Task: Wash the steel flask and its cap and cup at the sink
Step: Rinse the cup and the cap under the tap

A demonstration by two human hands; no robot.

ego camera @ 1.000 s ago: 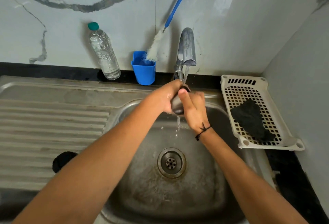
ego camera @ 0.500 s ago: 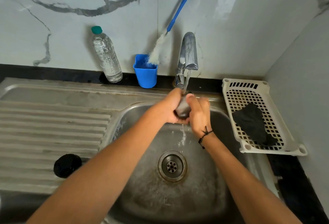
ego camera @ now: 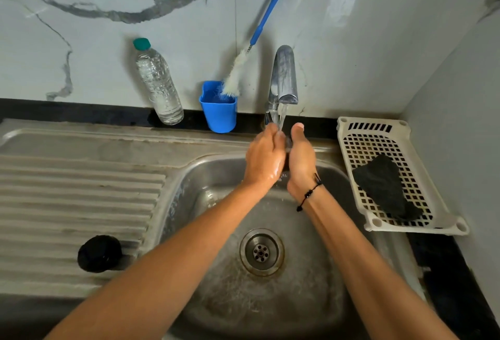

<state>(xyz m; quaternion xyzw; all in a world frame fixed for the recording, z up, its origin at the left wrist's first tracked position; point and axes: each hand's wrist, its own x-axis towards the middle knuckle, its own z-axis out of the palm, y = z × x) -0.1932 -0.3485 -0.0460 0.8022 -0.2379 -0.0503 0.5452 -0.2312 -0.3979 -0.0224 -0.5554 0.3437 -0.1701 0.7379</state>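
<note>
My left hand [ego camera: 263, 158] and my right hand [ego camera: 301, 158] are pressed together under the running tap [ego camera: 282, 77], above the back of the sink basin [ego camera: 311, 299]. Between the palms sits a small steel cup [ego camera: 288, 145]; only a dark sliver of it shows. Water falls onto the hands and drips into the basin. A round black cap [ego camera: 99, 253] lies on the ribbed drainboard [ego camera: 67, 199] at the left. No steel flask is in view.
A clear plastic bottle [ego camera: 158, 85] and a blue holder [ego camera: 218, 111] with a long bottle brush [ego camera: 259, 28] stand against the back wall. A white plastic tray [ego camera: 378, 139] with a dark scrub cloth [ego camera: 384, 185] sits right of the sink. The drain [ego camera: 261, 251] lies below my forearms.
Both hands have closed more tightly around the steel cup, which was plainly visible before and is nearly hidden now. Water keeps running.
</note>
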